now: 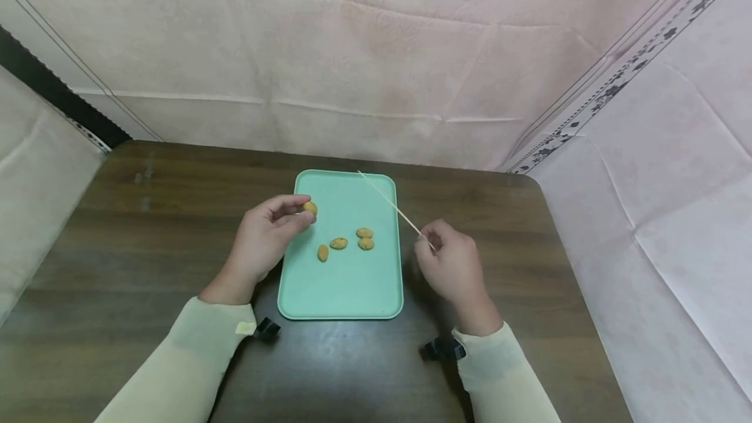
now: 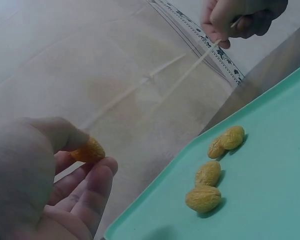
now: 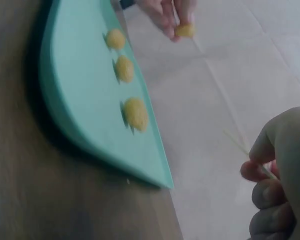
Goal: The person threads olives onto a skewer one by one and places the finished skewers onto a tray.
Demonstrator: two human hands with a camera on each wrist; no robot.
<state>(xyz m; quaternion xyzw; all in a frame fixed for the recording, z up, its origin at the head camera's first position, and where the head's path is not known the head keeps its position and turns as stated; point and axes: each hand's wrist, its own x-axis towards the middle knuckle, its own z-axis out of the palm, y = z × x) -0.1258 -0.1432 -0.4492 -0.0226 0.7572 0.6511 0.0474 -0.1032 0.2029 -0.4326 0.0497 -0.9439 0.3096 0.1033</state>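
My left hand (image 1: 264, 237) is over the left edge of a mint-green tray (image 1: 346, 289). Between its thumb and fingertips it pinches one wrinkled, amber-yellow dried fruit (image 2: 90, 150), raised off the tray. To the right of the tray, my right hand (image 1: 451, 269) grips a thin wooden skewer (image 1: 405, 218) near its lower end, fingers curled round it. The skewer's bare far end slants up and left across the tray's upper right corner in the head view. Several similar oval dried fruits (image 1: 338, 243) lie near the tray's middle, two of them side by side.
A dark brown wooden table (image 1: 147, 253) carries the tray. Pale cloth (image 1: 364, 70) hangs behind it and more cloth (image 1: 675, 214) stands along the right side. Each wrist wears a small black camera (image 1: 267, 329).
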